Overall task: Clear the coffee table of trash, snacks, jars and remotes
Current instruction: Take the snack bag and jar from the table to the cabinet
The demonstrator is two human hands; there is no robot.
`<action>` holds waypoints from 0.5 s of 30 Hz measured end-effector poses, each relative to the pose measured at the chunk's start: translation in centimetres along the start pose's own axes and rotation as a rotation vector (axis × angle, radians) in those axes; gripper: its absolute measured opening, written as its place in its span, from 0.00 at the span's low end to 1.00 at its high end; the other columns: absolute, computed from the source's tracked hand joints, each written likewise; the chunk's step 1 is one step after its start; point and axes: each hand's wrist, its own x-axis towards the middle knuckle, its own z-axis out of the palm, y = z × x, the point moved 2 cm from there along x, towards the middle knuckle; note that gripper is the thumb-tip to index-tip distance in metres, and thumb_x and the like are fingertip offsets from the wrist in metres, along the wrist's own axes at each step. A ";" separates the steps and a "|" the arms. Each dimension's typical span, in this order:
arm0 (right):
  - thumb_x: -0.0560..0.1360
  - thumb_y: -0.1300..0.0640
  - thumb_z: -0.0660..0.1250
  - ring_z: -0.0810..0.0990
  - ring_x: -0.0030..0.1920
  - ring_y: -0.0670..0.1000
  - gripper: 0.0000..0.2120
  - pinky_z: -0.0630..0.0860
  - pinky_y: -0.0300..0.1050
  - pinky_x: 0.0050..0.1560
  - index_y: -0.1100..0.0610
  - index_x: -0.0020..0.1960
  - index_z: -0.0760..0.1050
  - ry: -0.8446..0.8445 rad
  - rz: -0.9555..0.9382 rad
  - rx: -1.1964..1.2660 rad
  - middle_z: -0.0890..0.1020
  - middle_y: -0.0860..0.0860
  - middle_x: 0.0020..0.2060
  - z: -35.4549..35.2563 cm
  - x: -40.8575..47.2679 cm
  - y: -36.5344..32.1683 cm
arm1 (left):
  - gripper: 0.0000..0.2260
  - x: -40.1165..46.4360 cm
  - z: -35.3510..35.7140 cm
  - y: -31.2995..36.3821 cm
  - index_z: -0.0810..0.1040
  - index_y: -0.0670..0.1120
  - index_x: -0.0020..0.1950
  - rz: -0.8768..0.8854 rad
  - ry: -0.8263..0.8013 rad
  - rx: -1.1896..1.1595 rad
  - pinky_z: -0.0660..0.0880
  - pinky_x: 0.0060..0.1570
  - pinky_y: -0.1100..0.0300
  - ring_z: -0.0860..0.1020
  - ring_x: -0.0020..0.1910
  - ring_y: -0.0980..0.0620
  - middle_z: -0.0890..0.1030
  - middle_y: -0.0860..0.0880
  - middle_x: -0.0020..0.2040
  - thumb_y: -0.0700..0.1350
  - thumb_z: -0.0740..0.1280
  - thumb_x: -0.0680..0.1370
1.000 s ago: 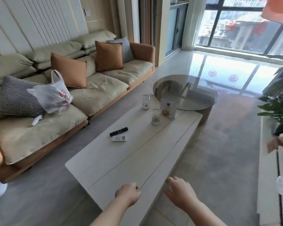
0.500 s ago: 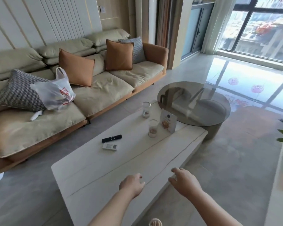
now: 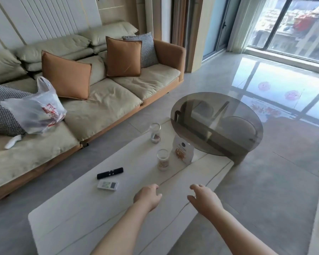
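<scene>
A long white coffee table (image 3: 77, 214) carries a black remote (image 3: 110, 173) and, just in front of it, a white remote (image 3: 107, 185). Farther along stand two clear glass jars, one near (image 3: 162, 160) and one far (image 3: 155, 133), with a white snack pouch (image 3: 183, 152) upright beside the near jar. My left hand (image 3: 148, 196) hovers over the table with loosely curled fingers, holding nothing. My right hand (image 3: 203, 198) reaches forward above the table's right edge, fingers relaxed and empty.
A beige sofa (image 3: 103, 105) with orange cushions runs along the left, holding a plastic bag (image 3: 35, 111) and a small white object (image 3: 12, 141). A round smoked-glass table (image 3: 216, 124) overlaps the far end of the coffee table. Grey floor lies to the right.
The view has come closer to the table and swung left. Both hands have reached further forward over the tabletop toward the remotes and jars.
</scene>
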 end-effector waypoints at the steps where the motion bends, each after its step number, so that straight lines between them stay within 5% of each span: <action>1: 0.78 0.48 0.58 0.74 0.62 0.53 0.21 0.72 0.47 0.60 0.52 0.69 0.65 -0.002 0.000 -0.001 0.74 0.50 0.64 -0.6 1.3 0.5 | 0.21 1.0 -0.4 0.8 0.67 0.53 0.71 -0.001 0.003 -0.001 0.70 0.63 0.56 0.72 0.67 0.47 0.74 0.47 0.69 0.55 0.59 0.78; 15: 0.78 0.51 0.58 0.75 0.58 0.55 0.15 0.77 0.49 0.53 0.54 0.63 0.70 -0.070 -0.112 -0.063 0.75 0.52 0.59 -6.1 24.0 6.8 | 0.25 17.8 -0.2 9.1 0.63 0.52 0.74 -0.173 0.091 -0.146 0.69 0.66 0.54 0.68 0.70 0.46 0.68 0.46 0.72 0.54 0.61 0.77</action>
